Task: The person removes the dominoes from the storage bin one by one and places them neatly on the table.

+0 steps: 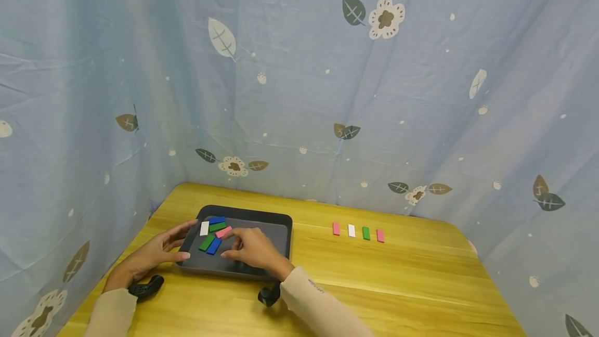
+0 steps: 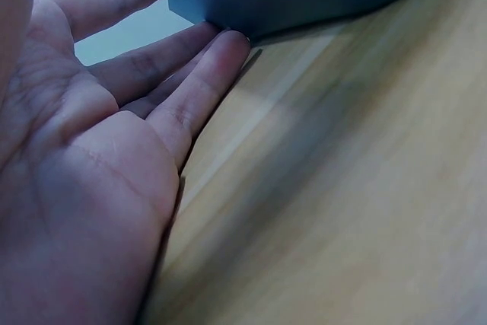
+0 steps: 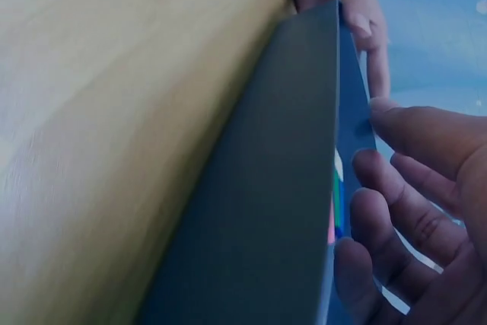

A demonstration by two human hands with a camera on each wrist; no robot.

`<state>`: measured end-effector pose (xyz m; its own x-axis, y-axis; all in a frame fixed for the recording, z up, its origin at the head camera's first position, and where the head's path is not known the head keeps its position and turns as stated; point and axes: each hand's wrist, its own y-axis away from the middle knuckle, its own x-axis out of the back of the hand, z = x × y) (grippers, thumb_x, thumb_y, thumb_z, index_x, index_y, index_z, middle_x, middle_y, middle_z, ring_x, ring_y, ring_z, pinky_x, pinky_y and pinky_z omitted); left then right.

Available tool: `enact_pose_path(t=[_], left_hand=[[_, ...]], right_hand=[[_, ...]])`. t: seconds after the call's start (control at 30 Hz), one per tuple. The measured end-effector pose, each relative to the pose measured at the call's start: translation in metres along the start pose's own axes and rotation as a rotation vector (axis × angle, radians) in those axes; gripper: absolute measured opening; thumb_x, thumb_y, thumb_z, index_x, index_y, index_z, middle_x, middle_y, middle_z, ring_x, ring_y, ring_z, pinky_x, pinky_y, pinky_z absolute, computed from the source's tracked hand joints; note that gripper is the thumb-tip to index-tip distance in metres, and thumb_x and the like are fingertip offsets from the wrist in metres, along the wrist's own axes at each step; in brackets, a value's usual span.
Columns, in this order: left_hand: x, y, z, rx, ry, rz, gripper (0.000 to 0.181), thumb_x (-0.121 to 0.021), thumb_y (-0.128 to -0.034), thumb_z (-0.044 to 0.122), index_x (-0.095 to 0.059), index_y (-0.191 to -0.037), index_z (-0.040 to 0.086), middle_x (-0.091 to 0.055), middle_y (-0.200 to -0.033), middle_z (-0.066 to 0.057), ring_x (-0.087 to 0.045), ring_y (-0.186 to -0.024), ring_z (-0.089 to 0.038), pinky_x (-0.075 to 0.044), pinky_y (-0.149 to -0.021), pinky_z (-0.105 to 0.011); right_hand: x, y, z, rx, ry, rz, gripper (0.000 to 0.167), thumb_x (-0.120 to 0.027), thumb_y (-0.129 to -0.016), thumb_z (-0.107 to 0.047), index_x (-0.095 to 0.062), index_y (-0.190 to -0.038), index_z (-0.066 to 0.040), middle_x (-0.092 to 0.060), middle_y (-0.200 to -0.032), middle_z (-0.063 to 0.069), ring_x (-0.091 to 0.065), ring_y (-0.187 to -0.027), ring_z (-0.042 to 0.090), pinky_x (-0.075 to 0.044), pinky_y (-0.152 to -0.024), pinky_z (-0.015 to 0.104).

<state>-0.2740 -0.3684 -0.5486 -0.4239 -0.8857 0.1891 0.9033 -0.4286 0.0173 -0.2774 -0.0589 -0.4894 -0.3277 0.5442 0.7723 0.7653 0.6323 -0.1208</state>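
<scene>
A dark grey tray (image 1: 273,233) lies on the table with several small flat blocks at its left side. Among them are a white block (image 1: 204,229), a pink block (image 1: 223,232), green blocks and blue blocks. My left hand (image 1: 152,253) is at the tray's left side, fingers extended; in the left wrist view its fingertips (image 2: 232,45) meet the tray's outer wall. Over the tray, my right hand (image 1: 255,249) bends its fingers, the index fingertip close to the pink block; contact cannot be told. Its thumb and fingers stand apart in the right wrist view, holding nothing visible.
Right of the tray, a row on the wooden table (image 1: 398,285) has a pink block (image 1: 336,229), a white block (image 1: 351,230), a green block (image 1: 366,233) and another pink block (image 1: 380,235). Black wrist devices (image 1: 147,288) sit under both wrists. A patterned curtain (image 1: 299,92) surrounds the table.
</scene>
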Motion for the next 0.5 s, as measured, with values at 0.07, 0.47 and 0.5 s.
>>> enact_pose_path(t=[0.07, 0.47, 0.5], left_hand=[[0.000, 0.000, 0.000, -0.004, -0.003, -0.001, 0.087, -0.072, -0.0962, 0.006, -0.019, -0.165, 0.009, -0.012, -0.168, -0.022, -0.022, -0.146, -0.055, -0.048, -0.095, -0.024], [0.001, 0.002, 0.002, -0.007, 0.008, -0.021, 0.085, -0.069, -0.0979, 0.005, -0.017, -0.166, 0.012, -0.011, -0.169, -0.021, -0.018, -0.148, -0.054, -0.048, -0.098, -0.030], [0.001, 0.002, 0.003, -0.006, 0.006, -0.023, 0.085, -0.068, -0.0982, 0.005, -0.017, -0.166, 0.012, -0.011, -0.169, -0.021, -0.018, -0.148, -0.054, -0.048, -0.099, -0.032]], right_hand=[[-0.004, -0.003, -0.003, -0.010, -0.006, 0.006, 0.043, -0.080, -0.092, -0.032, -0.071, -0.131, -0.017, -0.060, -0.075, -0.018, -0.054, -0.052, 0.001, -0.045, -0.052, 0.018], [-0.027, -0.018, -0.004, -0.141, -0.003, 0.061, 0.044, -0.085, -0.087, -0.032, -0.072, -0.127, -0.019, -0.059, -0.066, -0.016, -0.054, -0.053, 0.002, -0.044, -0.047, 0.021], [-0.029, -0.019, -0.004, -0.158, 0.001, 0.071, 0.044, -0.086, -0.086, -0.032, -0.072, -0.127, -0.020, -0.059, -0.065, -0.016, -0.054, -0.053, 0.002, -0.044, -0.047, 0.021]])
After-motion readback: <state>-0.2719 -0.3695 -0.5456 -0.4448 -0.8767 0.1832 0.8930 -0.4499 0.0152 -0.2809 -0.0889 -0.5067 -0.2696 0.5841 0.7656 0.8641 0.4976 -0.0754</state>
